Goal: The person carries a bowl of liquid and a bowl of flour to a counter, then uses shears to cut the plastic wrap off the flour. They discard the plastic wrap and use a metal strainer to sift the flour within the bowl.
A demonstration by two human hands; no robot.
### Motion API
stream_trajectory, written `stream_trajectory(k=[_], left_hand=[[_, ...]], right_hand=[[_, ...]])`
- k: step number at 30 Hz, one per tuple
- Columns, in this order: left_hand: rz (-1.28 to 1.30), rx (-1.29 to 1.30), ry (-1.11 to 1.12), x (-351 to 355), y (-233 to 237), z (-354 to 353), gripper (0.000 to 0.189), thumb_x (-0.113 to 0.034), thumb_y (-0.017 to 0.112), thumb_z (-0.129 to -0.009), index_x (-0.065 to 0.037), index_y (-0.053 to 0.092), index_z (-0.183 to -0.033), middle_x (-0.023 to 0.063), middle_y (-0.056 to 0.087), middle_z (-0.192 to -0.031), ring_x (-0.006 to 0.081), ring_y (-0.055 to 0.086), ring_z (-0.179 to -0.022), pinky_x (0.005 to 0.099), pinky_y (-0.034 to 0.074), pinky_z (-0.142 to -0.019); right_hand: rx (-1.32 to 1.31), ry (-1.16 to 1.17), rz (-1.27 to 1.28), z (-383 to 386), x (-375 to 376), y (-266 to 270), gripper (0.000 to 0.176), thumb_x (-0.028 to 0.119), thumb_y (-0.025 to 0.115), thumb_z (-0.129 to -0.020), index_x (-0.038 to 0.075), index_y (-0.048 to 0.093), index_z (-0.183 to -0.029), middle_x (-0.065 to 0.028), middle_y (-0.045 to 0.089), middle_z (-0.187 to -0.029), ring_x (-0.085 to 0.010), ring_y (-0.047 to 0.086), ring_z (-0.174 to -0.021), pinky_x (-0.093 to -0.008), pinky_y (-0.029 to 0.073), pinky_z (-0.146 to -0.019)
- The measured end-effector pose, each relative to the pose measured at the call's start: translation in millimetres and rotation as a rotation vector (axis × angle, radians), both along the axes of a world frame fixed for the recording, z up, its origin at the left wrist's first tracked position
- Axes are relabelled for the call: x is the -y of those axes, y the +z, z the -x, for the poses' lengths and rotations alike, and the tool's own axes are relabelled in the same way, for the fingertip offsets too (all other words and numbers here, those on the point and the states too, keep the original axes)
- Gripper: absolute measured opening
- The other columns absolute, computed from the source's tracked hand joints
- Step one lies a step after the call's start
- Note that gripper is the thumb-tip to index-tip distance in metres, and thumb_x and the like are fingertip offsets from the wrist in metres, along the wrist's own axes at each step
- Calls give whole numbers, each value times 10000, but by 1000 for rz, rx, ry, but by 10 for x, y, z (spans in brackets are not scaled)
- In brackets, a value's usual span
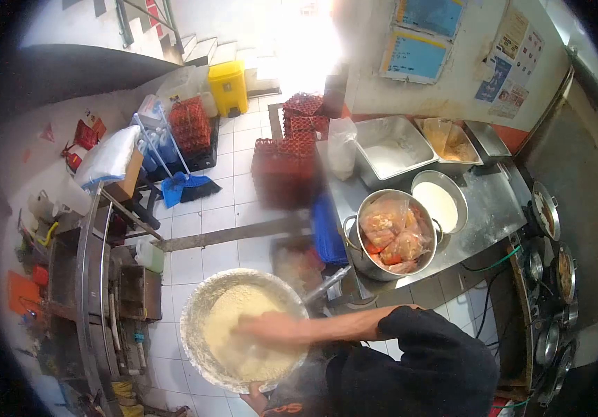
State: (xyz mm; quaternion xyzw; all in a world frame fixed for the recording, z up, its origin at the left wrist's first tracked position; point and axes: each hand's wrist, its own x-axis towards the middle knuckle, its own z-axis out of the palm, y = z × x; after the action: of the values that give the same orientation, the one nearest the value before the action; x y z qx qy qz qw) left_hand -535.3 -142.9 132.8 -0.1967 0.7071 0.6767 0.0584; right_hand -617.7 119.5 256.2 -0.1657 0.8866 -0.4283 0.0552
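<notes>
Kitchen worker, seen from a head-worn camera, in a loose black top whose short sleeve point(445, 347) bunches in soft folds and ends near the elbow, leaving the forearm point(354, 325) uncovered down to the bare, blurred right hand point(271, 326); the same dark cloth runs across the chest at the bottom of the frame, where a scrap of orange lettering point(286, 410), too cut off to read, shows just beside the bare left hand point(254, 398)

The right hand point(271, 326) inside the bowl point(198, 313) is blurred; the left hand point(254, 398) under the bowl is mostly hidden, fingers unseen.
</notes>
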Motion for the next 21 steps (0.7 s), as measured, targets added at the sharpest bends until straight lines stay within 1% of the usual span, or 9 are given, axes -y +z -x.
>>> stream_trajectory(k=[2,4,6,9,11,12,14,19,21], left_hand=[[237,0,-182,228,-337,-23,299,-147,666,-712,-3,668,-974,267,433,-1306,390,414,-1251,404,380,-1016],[313,20,-274,406,-514,6,255,-147,685,-715,-34,678,-943,278,419,-1313,404,404,-1266,417,371,-1030],[394,35,-369,343,-312,54,211,-147,705,-719,-64,688,-912,289,406,-1319,419,394,-1281,431,362,-1044],[222,7,-308,11,372,101,224,-95,726,-708,-113,680,-926,292,394,-1318,432,384,-1293,443,339,-1067],[938,-703,-434,156,-48,22,377,-287,738,-767,27,586,-910,155,559,-841,315,569,-861,428,463,-783],[939,-703,-434,245,-227,-29,377,-287,738,-767,27,586,-910,155,559,-841,315,569,-861,428,463,-783],[734,-264,-483,402,-489,-100,358,-41,752,-635,-119,655,-970,297,420,-1255,457,411,-1257,462,346,-1049],[697,-325,-714,539,-403,129,427,-39,779,-556,-121,659,-958,303,436,-1216,480,431,-1217,483,367,-1008],[742,-421,-800,581,-442,143,452,-40,787,-531,-120,660,-957,301,447,-1196,480,445,-1197,488,376,-991]], right_hand=[[-159,-76,-11,164,-65,-5,567,10,525,-815,178,416,-1345,-214,470,-1220,-351,656,-722,-420,586,-634],[43,-158,-89,321,-176,198,427,195,374,-997,243,386,-1422,-259,317,-1447,-400,632,-989,-462,499,-923],[35,-169,-178,336,-84,20,428,259,342,-1011,263,352,-1439,-277,360,-1414,-413,631,-981,-472,494,-932],[45,-197,9,148,130,-167,617,-9,510,-807,212,404,-1374,-221,428,-1308,-362,663,-791,-434,583,-700],[-60,-56,-12,-66,158,-199,554,38,512,-834,206,425,-1355,-207,466,-1273,-361,669,-807,-451,581,-712],[-60,-55,-12,-112,122,-167,554,38,512,-834,206,425,-1355,-207,466,-1273,-361,669,-807,-451,581,-712],[6,13,16,-140,37,-99,513,69,518,-849,207,445,-1337,-188,498,-1233,-359,671,-804,-468,581,-719],[56,31,-115,286,-228,165,593,73,529,-863,225,384,-1417,-190,390,-1411,-377,643,-933,-430,561,-785],[-252,-51,-304,540,-242,-189,713,25,589,-787,242,359,-1426,-208,361,-1423,-323,670,-826,-364,579,-625]])
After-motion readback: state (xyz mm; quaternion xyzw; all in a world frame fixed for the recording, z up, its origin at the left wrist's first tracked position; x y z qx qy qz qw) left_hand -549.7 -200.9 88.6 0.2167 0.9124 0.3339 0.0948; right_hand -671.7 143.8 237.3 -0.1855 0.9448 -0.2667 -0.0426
